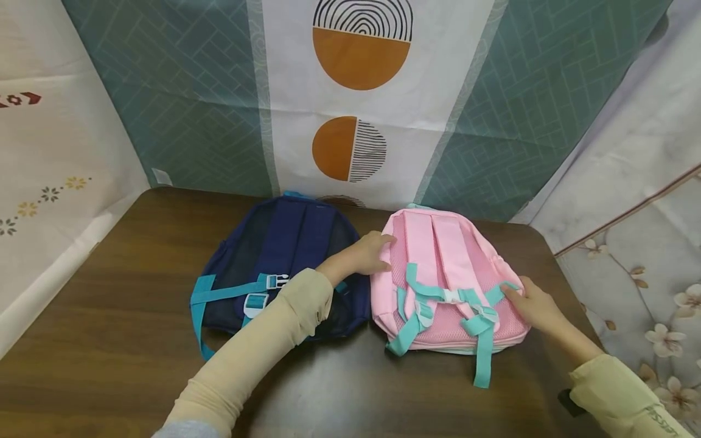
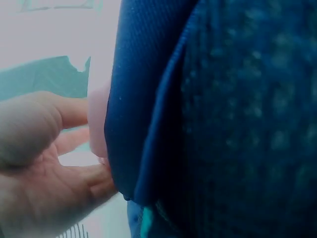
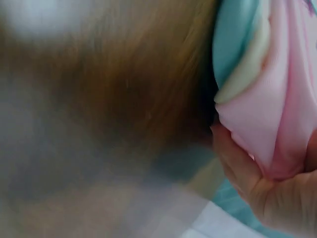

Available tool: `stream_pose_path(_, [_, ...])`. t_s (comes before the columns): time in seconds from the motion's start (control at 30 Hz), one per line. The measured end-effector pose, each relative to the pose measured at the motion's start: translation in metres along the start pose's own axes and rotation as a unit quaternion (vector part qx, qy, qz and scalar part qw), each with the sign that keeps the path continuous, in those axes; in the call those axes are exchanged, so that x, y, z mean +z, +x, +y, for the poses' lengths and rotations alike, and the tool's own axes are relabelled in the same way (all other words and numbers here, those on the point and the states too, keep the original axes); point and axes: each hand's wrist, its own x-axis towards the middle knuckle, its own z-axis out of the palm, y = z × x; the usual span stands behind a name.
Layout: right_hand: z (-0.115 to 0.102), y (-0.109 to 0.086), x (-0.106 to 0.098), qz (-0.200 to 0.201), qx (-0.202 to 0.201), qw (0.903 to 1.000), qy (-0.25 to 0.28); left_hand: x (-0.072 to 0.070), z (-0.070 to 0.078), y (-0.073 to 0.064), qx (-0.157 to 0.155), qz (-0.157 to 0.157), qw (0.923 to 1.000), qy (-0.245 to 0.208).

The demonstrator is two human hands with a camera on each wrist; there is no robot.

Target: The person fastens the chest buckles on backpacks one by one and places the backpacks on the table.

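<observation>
A pink backpack (image 1: 451, 261) lies on the table with its shoulder straps up and teal webbing across them. My left hand (image 1: 366, 253) grips its left edge, where the bag meets a navy backpack (image 1: 290, 237) lying alongside. In the left wrist view, the fingers and thumb of that hand are around a pink edge, with navy fabric (image 2: 143, 99) filling the right side. The lower right side of the pink bag is held by my right hand (image 1: 535, 302). In the right wrist view, its thumb and fingers curl round a pink corner (image 3: 262, 124).
Both bags rest on a dark brown wooden table (image 1: 126, 292), near its back edge. A patterned cloth (image 1: 219, 103) with orange half-circles hangs behind it. Pale cloths hang at the left and right. A small black object (image 1: 571, 403) lies near the right sleeve.
</observation>
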Motion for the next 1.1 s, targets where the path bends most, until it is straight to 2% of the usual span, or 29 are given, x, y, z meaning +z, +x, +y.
stream_pose_path(0.17, [-0.005, 0.006, 0.005, 0.047, -0.016, 0.9981, -0.038, 0.002, 0.009, -0.007, -0.067, -0.009, 0.9959, 0.059])
stream_pose_path(0.27, [-0.008, 0.008, 0.004, 0.045, -0.006, 0.9969, -0.064, 0.003, 0.013, -0.010, -0.091, -0.016, 0.9908, 0.099])
stream_pose_path(0.33, [-0.009, 0.008, 0.002, 0.028, 0.005, 0.9961, -0.084, 0.005, 0.013, -0.011, -0.097, -0.025, 0.9886, 0.113])
stream_pose_path(0.43, [-0.010, 0.008, -0.001, -0.004, 0.019, 0.9940, -0.108, 0.007, 0.009, -0.010, -0.088, -0.043, 0.9893, 0.108])
stream_pose_path(0.53, [-0.010, 0.007, -0.006, -0.033, 0.033, 0.9908, -0.127, 0.005, 0.004, -0.009, -0.057, -0.064, 0.9929, 0.082])
stream_pose_path(0.6, [-0.011, 0.007, -0.012, -0.047, 0.039, 0.9877, -0.144, 0.000, 0.001, -0.010, -0.031, -0.080, 0.9943, 0.064])
stream_pose_path(0.7, [-0.016, 0.007, -0.026, -0.052, 0.033, 0.9853, -0.159, -0.013, -0.003, -0.017, -0.008, -0.095, 0.9942, 0.050])
stream_pose_path(0.8, [-0.028, 0.008, -0.038, -0.029, 0.009, 0.9871, -0.157, -0.029, -0.009, -0.034, -0.004, -0.105, 0.9935, 0.042])
stream_pose_path(0.9, [-0.046, 0.005, -0.043, 0.009, -0.020, 0.9892, -0.145, -0.044, -0.016, -0.060, -0.008, -0.112, 0.9927, 0.045])
stream_pose_path(1.1, [-0.096, 0.001, -0.032, 0.078, -0.103, 0.9864, -0.102, -0.067, -0.031, -0.115, -0.005, -0.093, 0.9953, 0.026])
